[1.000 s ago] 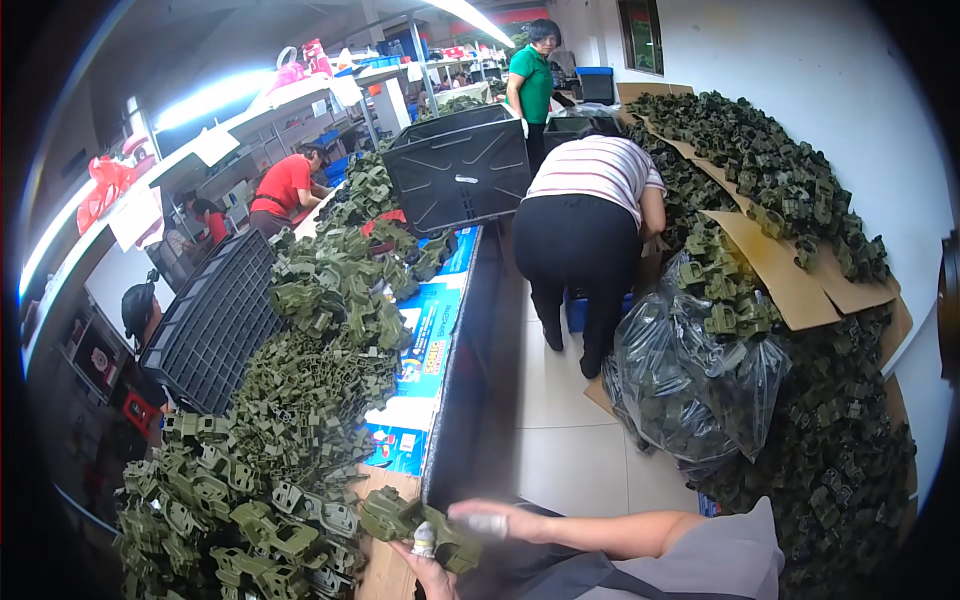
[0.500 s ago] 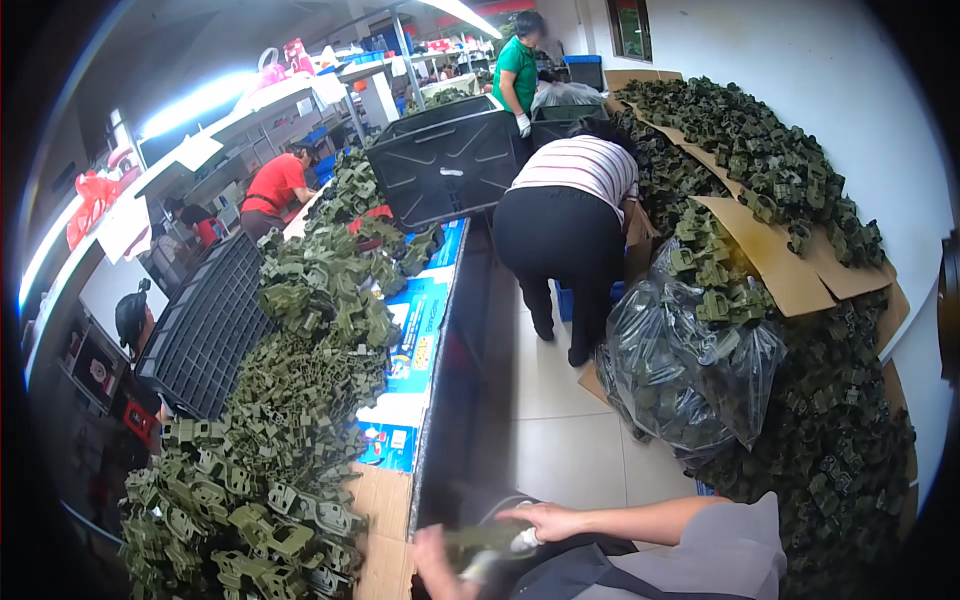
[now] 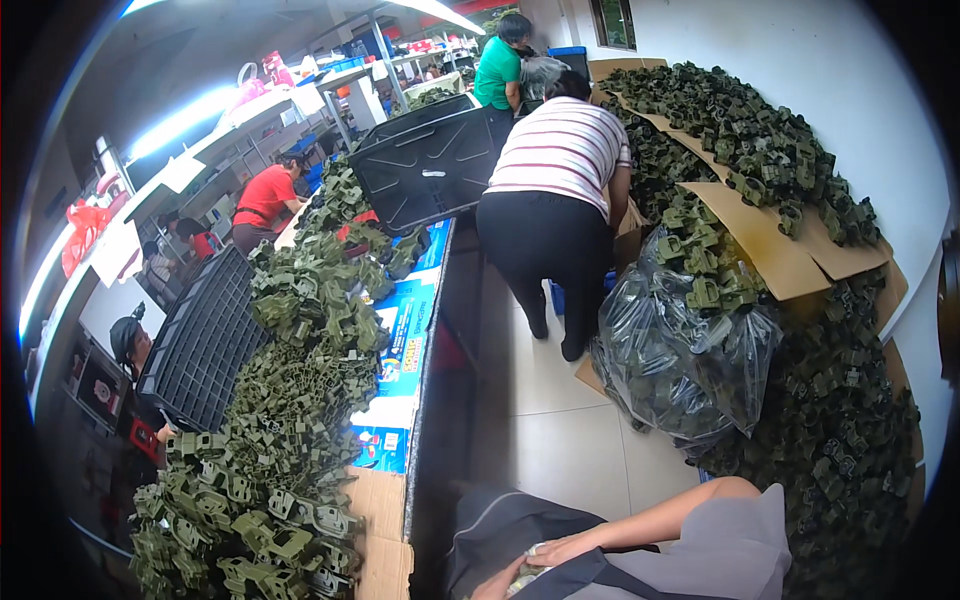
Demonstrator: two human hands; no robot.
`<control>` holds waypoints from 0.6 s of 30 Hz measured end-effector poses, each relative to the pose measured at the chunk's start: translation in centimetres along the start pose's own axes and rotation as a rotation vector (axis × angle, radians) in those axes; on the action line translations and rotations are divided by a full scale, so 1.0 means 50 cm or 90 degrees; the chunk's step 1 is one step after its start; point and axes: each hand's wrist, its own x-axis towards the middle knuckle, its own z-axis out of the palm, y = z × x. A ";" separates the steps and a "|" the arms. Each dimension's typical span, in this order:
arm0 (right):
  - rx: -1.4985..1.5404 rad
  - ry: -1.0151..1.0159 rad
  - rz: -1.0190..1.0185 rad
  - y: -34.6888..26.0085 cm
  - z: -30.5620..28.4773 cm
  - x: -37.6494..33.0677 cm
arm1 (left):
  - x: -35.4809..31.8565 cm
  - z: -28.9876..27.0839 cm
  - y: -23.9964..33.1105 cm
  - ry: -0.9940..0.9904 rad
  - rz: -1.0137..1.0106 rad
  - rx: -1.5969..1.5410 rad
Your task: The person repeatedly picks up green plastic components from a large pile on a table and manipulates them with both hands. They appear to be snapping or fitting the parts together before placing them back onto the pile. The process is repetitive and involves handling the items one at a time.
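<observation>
While heaps of olive-green moulded plastic parts (image 3: 270,440) wait unsorted on the table, the right hand (image 3: 560,550), fingers pressed together, rests on a small pale piece (image 3: 525,578); the left hand's (image 3: 490,588) fingers are hidden.

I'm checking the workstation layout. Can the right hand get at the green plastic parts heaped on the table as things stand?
Probably yes. The right hand rests low on a dark bag, and the heap of green plastic parts lies just across the table edge, with nothing between.

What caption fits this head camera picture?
Right hand rests on lap beside workbench piled with green plastic parts.
</observation>
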 end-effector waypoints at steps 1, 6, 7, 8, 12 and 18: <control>-0.014 0.001 -0.018 0.000 0.004 -0.002 | 0.000 0.006 -0.006 0.008 -0.003 -0.008; 0.209 0.078 0.008 -0.022 -0.006 -0.026 | -0.006 -0.020 0.031 -0.049 -0.040 -0.110; 0.241 0.080 0.001 -0.024 -0.009 -0.028 | -0.008 -0.021 0.040 -0.046 -0.058 -0.092; 0.217 0.085 0.015 -0.020 -0.008 -0.024 | -0.003 -0.016 0.024 -0.045 -0.044 -0.078; 0.134 0.090 0.040 -0.007 0.002 -0.014 | 0.006 -0.006 0.008 -0.040 -0.045 -0.071; 0.156 0.086 0.108 -0.031 0.012 -0.012 | -0.006 0.012 -0.005 -0.013 -0.048 -0.082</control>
